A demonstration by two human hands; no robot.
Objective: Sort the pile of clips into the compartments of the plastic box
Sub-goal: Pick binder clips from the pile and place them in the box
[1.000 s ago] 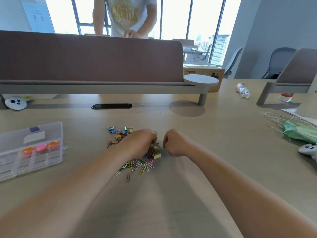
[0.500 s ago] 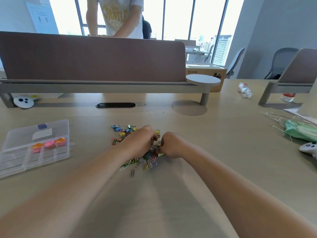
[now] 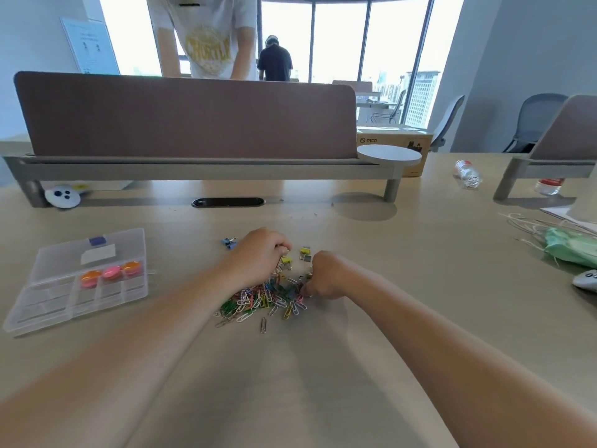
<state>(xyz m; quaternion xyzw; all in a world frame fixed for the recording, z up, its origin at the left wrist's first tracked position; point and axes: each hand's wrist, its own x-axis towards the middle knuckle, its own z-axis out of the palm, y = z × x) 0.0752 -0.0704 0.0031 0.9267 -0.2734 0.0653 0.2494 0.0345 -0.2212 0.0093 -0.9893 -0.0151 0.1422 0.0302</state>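
- Beige table (image 3: 290,383) from head cam, looking down along two bare forearms.
- Multicoloured pile of clips (image 3: 258,300) at mid-table, between the two hands: mostly wire paper clips in green, white, pink, yellow and blue.
- L hand (image 3: 258,258): sits knuckles-up over far side of pile, fingers curled down into the clips. Can't tell whether closed on anything, as fingertips are hidden.
- R hand (image 3: 326,276): sits at R edge of pile, fingers curled under, thumb tip down on the clips. Can't tell if pinching one.
- Yellow binder clip (image 3: 305,252) just beyond R hand; a second yellow one right under L fingertips.
- Blue binder clip (image 3: 229,243) just L of L hand, apart from main pile.
- Single loose paper clip (image 3: 263,324) on near side of pile.
- Clear plastic box (image 3: 42,318) at L, well apart from pile, w/ dividers inside.
- Three round discs (image 3: 111,273) (orange, pink, orange) in a row across the box's middle.
- Brown divider panel (image 3: 187,118) across far edge of table.
- Person in white T-shirt (image 3: 206,43) behind panel.
- Cardboard carton (image 3: 397,140) and plastic bottle (image 3: 468,173) at far R.
- Green mask-like item (image 3: 571,247) at R edge.
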